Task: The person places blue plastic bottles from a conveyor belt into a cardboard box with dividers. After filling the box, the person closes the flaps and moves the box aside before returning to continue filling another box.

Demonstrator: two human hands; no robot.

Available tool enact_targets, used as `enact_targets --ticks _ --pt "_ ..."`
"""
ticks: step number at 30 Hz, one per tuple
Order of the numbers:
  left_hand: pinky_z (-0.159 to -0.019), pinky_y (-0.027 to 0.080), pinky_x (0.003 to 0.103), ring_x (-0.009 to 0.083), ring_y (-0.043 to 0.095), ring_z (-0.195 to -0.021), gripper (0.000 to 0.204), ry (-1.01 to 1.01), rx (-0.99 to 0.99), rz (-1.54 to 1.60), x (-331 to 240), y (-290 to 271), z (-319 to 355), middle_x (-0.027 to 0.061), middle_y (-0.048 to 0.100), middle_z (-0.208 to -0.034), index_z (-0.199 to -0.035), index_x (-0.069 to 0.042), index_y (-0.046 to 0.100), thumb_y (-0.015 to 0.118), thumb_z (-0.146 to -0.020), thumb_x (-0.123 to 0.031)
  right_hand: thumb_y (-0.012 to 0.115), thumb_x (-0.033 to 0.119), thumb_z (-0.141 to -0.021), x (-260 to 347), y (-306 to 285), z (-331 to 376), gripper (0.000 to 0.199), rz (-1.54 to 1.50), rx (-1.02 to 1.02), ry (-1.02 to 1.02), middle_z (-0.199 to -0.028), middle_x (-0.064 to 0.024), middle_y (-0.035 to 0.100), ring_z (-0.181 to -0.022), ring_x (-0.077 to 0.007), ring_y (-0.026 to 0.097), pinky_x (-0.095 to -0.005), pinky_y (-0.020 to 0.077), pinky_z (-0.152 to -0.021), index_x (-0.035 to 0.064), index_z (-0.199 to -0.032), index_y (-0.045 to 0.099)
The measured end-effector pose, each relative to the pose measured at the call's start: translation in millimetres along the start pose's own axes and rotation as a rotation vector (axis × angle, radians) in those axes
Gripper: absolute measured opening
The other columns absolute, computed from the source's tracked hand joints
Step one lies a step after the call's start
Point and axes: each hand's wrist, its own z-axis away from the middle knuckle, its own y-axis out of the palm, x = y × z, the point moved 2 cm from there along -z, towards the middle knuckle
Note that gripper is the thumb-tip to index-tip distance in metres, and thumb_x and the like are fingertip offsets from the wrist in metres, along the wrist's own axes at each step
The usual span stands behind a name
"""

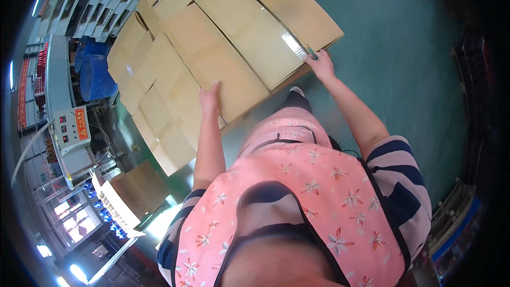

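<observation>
A broad block of tan cardboard cartons (210, 37) lies side by side in front of me, with dark seams and glossy clear tape on top. My left hand (210, 97) rests on the near part of the cardboard by a seam, its thumb stretched out; the other fingers show only partly. At the near right edge of the cartons, my right hand (321, 67) is closed on a small, slim green object (312, 53) whose kind I cannot make out. Beside that hand, a shiny strip of tape (293, 44) catches the light.
Green floor (393, 58) stretches to the right of the cartons. On the left stand a blue bin (97, 77), a grey control box (73, 129) with an orange label, and a brown cardboard stack (141, 188). Flat stacked material (451, 218) lies at the lower right.
</observation>
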Motion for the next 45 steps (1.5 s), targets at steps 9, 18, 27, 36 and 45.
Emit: enact_targets --ticks 9,18,27,36,45 --pt "-0.076 0.045 0.029 0.0137 0.057 -0.083 0.018 -0.077 -0.047 0.142 24 5 -29 0.0007 0.062 -0.09 -0.1 -0.005 0.06 0.071 -0.086 -0.009 0.073 0.012 -0.085 20 41 4 0.024 -0.941 -0.034 0.633 -0.071 0.0055 0.049 -0.053 -0.0044 0.038 -0.023 0.0285 -0.045 0.0087 -0.102 0.058" --pt "-0.075 0.046 0.031 0.0135 0.056 -0.083 0.021 -0.063 -0.088 -0.009 7 -36 -6 0.0011 0.061 -0.091 -0.103 -0.003 0.059 0.07 -0.085 -0.006 0.071 0.006 -0.084 23 69 43 0.021 -0.907 0.172 0.664 -0.064 0.0046 0.046 -0.044 -0.0054 0.036 -0.0233 0.0241 -0.036 0.0083 -0.1 0.058" --pt "-0.077 0.047 0.034 0.0163 0.057 -0.085 0.024 -0.04 -0.105 0.041 22 -42 -16 0.0039 0.061 -0.095 -0.105 -0.002 0.058 0.07 -0.085 -0.007 0.074 0.01 -0.078 29 81 45 0.043 -0.908 0.128 0.564 -0.102 -0.0084 0.066 -0.092 -0.0175 0.06 -0.033 0.048 -0.083 -0.0009 -0.117 0.058" --pt "-0.078 0.047 0.029 0.0121 0.057 -0.083 0.026 -0.016 -0.216 0.142 51 -8 11 -0.0007 0.062 -0.092 -0.106 -0.001 0.061 0.072 -0.083 -0.005 0.075 0.011 -0.081 -16 56 46 0.03 -0.795 0.238 0.491 -0.088 -0.0072 0.067 -0.078 -0.0135 0.061 -0.0314 0.0505 -0.069 0.0003 -0.105 0.061" --pt "-0.077 0.048 0.029 0.0121 0.058 -0.084 0.032 0.079 -0.226 0.223 60 17 37 0.0002 0.063 -0.093 -0.11 -0.005 0.06 0.071 -0.08 -0.001 0.071 0.015 -0.086 -40 40 48 0.02 -0.715 0.3 0.569 -0.068 -0.0017 0.057 -0.046 -0.0077 0.043 -0.0235 0.0288 -0.038 0.0089 -0.097 0.056"
